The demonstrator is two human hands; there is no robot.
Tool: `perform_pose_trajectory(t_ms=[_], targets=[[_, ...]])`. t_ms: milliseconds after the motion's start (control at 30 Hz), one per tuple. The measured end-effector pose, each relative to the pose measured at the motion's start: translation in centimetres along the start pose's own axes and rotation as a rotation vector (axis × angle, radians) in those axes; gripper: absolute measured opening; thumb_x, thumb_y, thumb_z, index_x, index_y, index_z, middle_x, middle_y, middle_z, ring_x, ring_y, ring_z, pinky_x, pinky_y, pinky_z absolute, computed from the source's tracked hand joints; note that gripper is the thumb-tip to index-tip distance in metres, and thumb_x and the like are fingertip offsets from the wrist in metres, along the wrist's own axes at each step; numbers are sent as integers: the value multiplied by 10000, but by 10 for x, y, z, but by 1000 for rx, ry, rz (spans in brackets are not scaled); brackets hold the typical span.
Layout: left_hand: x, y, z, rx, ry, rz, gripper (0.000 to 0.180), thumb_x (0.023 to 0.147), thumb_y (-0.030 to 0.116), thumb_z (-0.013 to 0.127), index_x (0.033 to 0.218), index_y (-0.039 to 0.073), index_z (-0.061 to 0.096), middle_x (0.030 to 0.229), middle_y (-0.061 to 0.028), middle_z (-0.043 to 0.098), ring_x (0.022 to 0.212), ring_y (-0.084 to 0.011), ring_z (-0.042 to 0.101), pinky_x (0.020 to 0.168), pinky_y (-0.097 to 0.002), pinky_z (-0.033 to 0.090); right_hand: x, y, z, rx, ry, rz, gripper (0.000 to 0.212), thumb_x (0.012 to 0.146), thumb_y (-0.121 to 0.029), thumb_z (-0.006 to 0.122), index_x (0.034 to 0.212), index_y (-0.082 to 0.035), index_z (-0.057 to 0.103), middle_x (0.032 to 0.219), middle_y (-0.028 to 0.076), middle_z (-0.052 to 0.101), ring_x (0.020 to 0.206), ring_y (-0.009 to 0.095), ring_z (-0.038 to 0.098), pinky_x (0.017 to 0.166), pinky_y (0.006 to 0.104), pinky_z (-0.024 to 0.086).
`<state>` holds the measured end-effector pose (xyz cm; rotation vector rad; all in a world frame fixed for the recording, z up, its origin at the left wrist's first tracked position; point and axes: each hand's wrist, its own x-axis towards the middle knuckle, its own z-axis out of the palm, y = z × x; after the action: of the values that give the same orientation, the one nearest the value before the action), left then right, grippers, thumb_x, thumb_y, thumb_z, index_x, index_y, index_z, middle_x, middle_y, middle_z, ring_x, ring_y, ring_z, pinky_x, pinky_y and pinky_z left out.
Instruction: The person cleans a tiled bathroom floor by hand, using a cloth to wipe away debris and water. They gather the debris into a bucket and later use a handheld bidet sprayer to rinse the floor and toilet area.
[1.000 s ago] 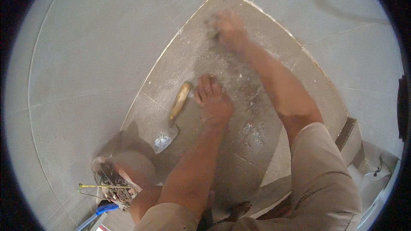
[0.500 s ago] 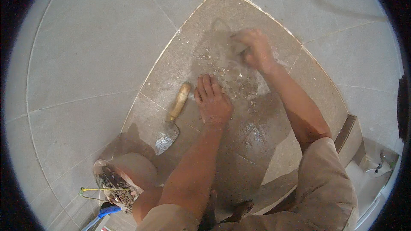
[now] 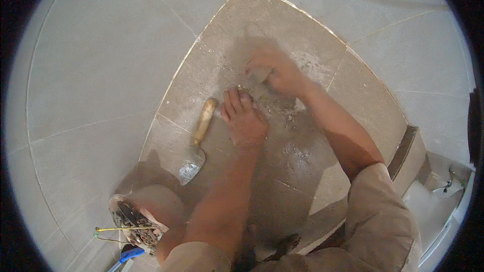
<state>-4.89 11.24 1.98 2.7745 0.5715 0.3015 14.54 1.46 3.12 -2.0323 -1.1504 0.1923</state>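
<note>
My left hand (image 3: 244,119) rests palm down on the dusty brown tiled floor (image 3: 267,10), fingers stretched forward and touching the edge of a scatter of grit. Just ahead and to the right, my right hand (image 3: 281,74) is bent over the same spot, smeared by motion. Its fingers are curled round a small greyish piece whose kind I cannot make out. Crumbs and loose debris (image 3: 287,108) lie under and beside that hand. A trowel (image 3: 204,121) with a wooden handle lies left of my left hand, its metal blade pointing back toward me.
A bucket (image 3: 115,202) with a yellow handle holds rubble at the lower left. Next to it is a blue-handled tool (image 3: 132,254). Grey tiled walls (image 3: 101,60) meet at the far corner. A low tiled ledge (image 3: 403,158) and a white fixture (image 3: 426,206) stand at right.
My right hand has swept left and nearer, from the far right of the debris toward my left hand's fingertips. The left hand stays on the floor; the whole view has shifted slightly.
</note>
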Motion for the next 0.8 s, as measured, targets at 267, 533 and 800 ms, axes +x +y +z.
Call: perform_pose_trajectory(t_ms=[267, 533, 800], targets=[[2, 10, 0, 2, -76, -13, 604, 943, 217, 585, 1478, -20, 435, 1573, -196, 370, 1505, -375, 301, 1203, -571, 227, -23, 57, -62, -467, 326, 323, 545, 696, 59, 610, 1182, -146, 747, 1274, 127, 694, 1243, 364, 588, 1121, 455, 413], [2, 5, -7, -102, 29, 7, 578, 926, 174, 584, 1449, -33, 455, 1550, -218, 393, 1472, -402, 347, 1183, -564, 272, 96, 10, 10, 39, 156, 48, 445, 786, -45, 654, 1193, -197, 746, 1337, 59, 674, 1253, 302, 585, 1124, 478, 403], [4, -7, -6, -238, 288, 3, 594, 1012, 210, 468, 1530, -45, 330, 1566, -307, 336, 1474, -478, 320, 1193, -612, 267, 50, -19, 32, -301, -299, -168, 469, 722, -48, 781, 1164, -202, 753, 1281, 32, 701, 1325, 264, 567, 1112, 414, 425]])
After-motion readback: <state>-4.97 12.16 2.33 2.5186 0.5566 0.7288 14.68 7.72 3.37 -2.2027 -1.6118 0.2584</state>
